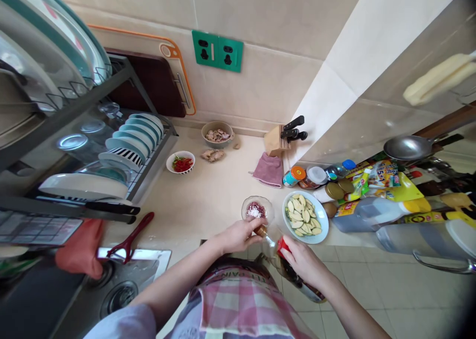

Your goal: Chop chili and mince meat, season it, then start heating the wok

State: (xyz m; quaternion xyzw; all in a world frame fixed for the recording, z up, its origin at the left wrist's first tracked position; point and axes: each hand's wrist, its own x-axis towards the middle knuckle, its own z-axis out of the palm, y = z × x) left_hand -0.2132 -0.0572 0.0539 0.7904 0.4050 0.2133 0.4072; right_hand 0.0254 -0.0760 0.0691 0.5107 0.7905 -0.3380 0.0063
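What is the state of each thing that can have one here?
Bottle, tilted, held in right hand
Small utensil, held in left hand
Glass bowl, holding reddish food and white powder
Vegetable, sliced, plated
Red peppers, cut, in bowl
Knives, slotted into block
Wall sockets, nothing plugged in
Peeler, lying beside sink

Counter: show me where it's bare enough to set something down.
Widest patch: the counter between the red-filled bowl, peeler and glass bowl. A smaller one lies just left of the cloth. It's crowded at right, with the plate, jars and bottles.
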